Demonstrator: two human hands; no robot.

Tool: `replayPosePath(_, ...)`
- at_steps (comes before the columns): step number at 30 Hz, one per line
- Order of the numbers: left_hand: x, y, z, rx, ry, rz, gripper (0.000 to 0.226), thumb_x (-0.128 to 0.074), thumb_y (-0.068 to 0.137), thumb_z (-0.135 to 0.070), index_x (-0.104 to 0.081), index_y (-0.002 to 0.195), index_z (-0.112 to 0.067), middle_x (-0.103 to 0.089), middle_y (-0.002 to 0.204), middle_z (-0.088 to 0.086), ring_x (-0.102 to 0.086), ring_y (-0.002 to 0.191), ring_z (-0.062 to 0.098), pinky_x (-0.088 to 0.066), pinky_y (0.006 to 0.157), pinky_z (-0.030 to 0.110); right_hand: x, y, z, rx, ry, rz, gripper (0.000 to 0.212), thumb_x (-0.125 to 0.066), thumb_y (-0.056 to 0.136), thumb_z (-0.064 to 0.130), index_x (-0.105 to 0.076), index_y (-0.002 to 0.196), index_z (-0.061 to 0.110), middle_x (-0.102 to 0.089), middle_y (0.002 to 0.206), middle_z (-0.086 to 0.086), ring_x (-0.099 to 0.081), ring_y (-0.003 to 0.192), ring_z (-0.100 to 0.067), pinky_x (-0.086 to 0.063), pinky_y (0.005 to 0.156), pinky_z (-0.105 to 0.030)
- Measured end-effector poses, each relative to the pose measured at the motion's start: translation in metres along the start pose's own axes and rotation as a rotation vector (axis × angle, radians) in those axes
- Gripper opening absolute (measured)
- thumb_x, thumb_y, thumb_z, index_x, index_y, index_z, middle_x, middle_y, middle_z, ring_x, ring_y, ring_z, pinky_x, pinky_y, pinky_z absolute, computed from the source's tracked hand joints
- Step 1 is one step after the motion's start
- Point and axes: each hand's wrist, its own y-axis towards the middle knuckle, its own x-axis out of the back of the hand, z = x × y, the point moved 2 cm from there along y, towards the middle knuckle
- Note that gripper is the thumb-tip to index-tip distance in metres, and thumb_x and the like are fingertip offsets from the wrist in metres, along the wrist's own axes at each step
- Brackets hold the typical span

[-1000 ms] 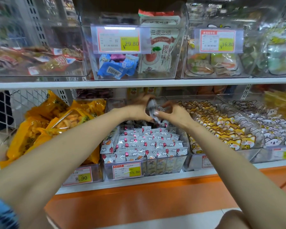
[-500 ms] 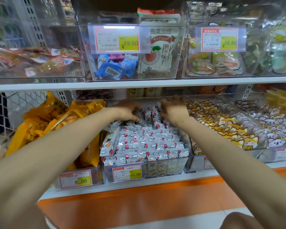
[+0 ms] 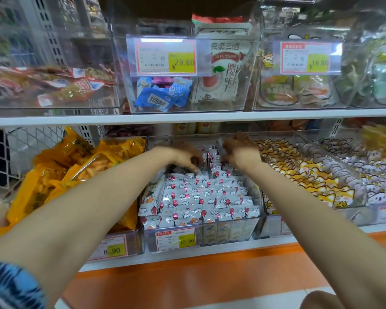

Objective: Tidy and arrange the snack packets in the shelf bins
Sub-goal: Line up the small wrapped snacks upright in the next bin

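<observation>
1. Packets [image 3: 201, 197] in white wrappers printed with red balloons and clouds fill the middle bin [image 3: 232, 230] on the lower shelf. They lie in neat overlapping rows from its front wall back; a few stand upright at its rear.
2. Left hand [image 3: 185, 157] reaches to the rear left of the middle bin, palm down. Its fingers bend onto the packets there and touch them; whether they grip one I cannot tell.
3. Right hand [image 3: 241, 152] is at the rear right of the middle bin, just beside its right wall. The fingers are spread and bent down, tips among the upright packets; its hold cannot be told either.
4. The two hands are near each other but apart, with upright packets between them.
5. A price tag [image 3: 176, 240] reading 15.80 sits on the front of the middle bin.
6. Yellow bags [image 3: 60, 175] are heaped in the bin just left of the middle bin.
7. Cat-print packs [image 3: 310, 175] fill the bin just right of it.
8. Above the middle bin, on the upper shelf [image 3: 187, 118], a clear bin holds blue sweets [image 3: 156, 99] and a tall white bag [image 3: 221, 72].
9. A blue patterned sleeve [image 3: 9, 284] shows at the left arm's near end.
</observation>
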Motion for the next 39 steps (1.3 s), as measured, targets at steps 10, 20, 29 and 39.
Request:
replayPosePath(10, 0.002, -0.002, 0.004, -0.060, 0.284, -0.041, 0.028, -0.053, 0.092, -0.032, -0.053, 0.120, -0.029, -0.048, 0.130, 0.000, -0.048, 0.116, 0.022, -0.044, 0.095, 0.033, -0.002, 0.000, -0.002, 0.006, 0.146, -0.002, 0.022, -0.054, 0.092, 0.018, -0.062, 0.112, 0.020, -0.049, 0.123, -0.009, -0.050, 0.110, -0.027, -0.043, 0.088, -0.029)
replayPosePath(20, 0.016, -0.029, 0.005, -0.015, 0.075, -0.344, 0.024, -0.062, 0.085, -0.012, -0.055, 0.108, -0.014, -0.043, 0.121, 0.004, -0.050, 0.095, 0.019, -0.044, 0.070, 0.021, 0.001, 0.002, -0.006, -0.084, 0.431, -0.053, 0.020, -0.052, 0.093, 0.012, -0.068, 0.104, 0.013, -0.067, 0.110, -0.008, -0.056, 0.085, -0.016, -0.041, 0.072, -0.022)
replayPosePath(29, 0.020, -0.044, -0.006, 0.084, -0.072, -0.577, 0.022, -0.065, 0.085, -0.014, -0.063, 0.106, -0.012, -0.052, 0.116, 0.007, -0.051, 0.105, 0.023, -0.039, 0.081, 0.025, 0.004, -0.023, -0.009, -0.137, 0.538, -0.114, 0.018, -0.055, 0.092, 0.009, -0.068, 0.103, 0.013, -0.069, 0.107, -0.009, -0.066, 0.091, -0.027, -0.053, 0.083, -0.042)
replayPosePath(39, 0.008, -0.064, -0.044, -0.133, -0.473, -0.594, 0.016, -0.065, 0.085, -0.015, -0.064, 0.100, -0.020, -0.061, 0.091, -0.004, -0.050, 0.066, 0.007, -0.035, 0.052, 0.008, 0.012, -0.042, -0.006, -0.003, 0.474, -0.090, 0.053, -0.075, 0.077, 0.021, -0.058, 0.127, 0.022, -0.065, 0.117, -0.010, -0.055, 0.110, -0.029, -0.045, 0.094, -0.037)
